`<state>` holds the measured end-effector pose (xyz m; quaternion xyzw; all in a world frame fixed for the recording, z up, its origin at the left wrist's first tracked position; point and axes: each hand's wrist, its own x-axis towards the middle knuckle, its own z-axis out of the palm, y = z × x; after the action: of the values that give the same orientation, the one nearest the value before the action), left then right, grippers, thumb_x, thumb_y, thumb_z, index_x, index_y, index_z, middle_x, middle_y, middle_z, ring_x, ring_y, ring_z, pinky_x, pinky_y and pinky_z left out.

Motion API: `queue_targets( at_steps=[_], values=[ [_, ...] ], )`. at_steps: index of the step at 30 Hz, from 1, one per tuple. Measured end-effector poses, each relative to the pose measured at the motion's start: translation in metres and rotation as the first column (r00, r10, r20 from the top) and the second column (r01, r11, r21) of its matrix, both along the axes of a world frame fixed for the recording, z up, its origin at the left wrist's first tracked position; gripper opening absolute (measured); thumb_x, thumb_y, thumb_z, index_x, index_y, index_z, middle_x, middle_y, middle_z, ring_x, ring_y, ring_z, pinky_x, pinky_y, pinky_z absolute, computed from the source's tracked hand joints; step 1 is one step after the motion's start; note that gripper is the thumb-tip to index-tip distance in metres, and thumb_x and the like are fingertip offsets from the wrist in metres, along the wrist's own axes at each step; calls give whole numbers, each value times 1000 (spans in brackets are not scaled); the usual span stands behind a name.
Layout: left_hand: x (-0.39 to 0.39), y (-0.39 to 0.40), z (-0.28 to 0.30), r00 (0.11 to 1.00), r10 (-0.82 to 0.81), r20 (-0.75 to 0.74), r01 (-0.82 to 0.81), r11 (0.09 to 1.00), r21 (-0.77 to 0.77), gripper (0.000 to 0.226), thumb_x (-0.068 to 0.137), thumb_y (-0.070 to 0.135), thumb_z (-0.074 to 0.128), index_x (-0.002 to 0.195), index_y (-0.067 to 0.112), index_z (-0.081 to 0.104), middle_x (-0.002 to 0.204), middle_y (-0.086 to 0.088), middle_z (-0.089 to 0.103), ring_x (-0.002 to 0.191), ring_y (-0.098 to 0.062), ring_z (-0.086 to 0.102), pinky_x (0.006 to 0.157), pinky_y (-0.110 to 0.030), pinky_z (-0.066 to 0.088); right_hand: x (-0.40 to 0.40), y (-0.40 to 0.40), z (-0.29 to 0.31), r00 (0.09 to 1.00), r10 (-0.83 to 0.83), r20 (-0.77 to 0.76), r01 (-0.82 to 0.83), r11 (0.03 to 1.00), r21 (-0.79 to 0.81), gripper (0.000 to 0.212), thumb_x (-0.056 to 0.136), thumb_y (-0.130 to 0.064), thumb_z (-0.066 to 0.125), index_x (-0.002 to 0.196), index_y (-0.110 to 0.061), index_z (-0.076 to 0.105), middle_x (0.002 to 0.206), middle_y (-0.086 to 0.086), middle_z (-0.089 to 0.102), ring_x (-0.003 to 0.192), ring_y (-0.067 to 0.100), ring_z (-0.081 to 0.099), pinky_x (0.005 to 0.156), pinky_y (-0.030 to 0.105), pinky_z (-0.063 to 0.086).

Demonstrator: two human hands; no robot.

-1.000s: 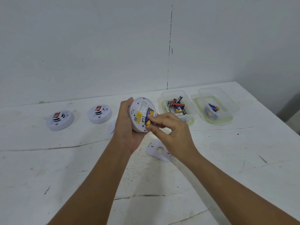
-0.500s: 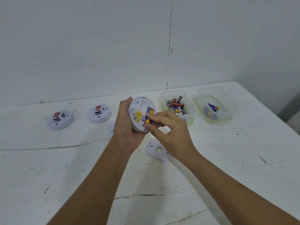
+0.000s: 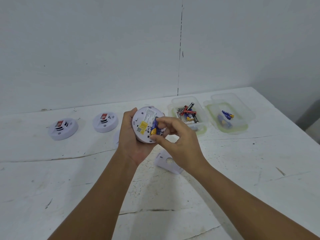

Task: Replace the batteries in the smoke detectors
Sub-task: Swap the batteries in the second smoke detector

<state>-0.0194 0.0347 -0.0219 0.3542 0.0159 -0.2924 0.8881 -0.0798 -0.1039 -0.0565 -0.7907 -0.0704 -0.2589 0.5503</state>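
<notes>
My left hand (image 3: 131,137) grips a round white smoke detector (image 3: 143,123) above the table, its back turned towards me with a yellow label showing. A blue and yellow battery (image 3: 154,128) sits in its compartment. My right hand (image 3: 176,141) pinches that battery with thumb and fingertips. Two more white smoke detectors lie face up on the table, one at the far left (image 3: 62,129) and one beside it (image 3: 105,122). A white mounting plate (image 3: 167,163) lies on the table under my right wrist.
A clear tub (image 3: 202,126) with several mixed batteries stands behind my right hand. To its right a second clear tub (image 3: 242,118) holds blue batteries (image 3: 227,115). The white table (image 3: 242,170) is cracked; its right edge is near. A wall stands behind.
Both hands and the detector have stayed almost in place. My right fingers have shifted slightly on the battery.
</notes>
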Motion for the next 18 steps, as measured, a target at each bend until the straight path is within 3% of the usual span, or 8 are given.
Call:
queue_targets(
  at_steps=[6,13,18],
  values=[
    [7,3,-9,999,-51,1,51,997,-55,53,96,51,49,138,19,58,134,-17,58,103,-25,61,77,-35,56,4,6,-8,999,-25,40,26,999,-26,27,84,-18,87,110,-15,82,104,-4,69,86,12,68,85,16,52],
    [6,7,-11,1000,-23,2,23,999,-24,50,96,48,47,132,16,62,108,-12,72,91,-22,65,82,-29,41,6,11,-12,997,22,77,-14,995,-99,27,91,-14,80,118,-12,79,107,-3,64,89,5,66,86,14,51],
    [5,8,-13,1000,-2,-17,2,1000,-21,51,97,49,47,129,13,65,104,-11,72,89,-22,67,77,-30,49,6,13,-15,998,15,60,-9,995,-98,27,93,-15,77,120,-15,78,109,-3,65,97,4,66,90,15,52]
  ],
)
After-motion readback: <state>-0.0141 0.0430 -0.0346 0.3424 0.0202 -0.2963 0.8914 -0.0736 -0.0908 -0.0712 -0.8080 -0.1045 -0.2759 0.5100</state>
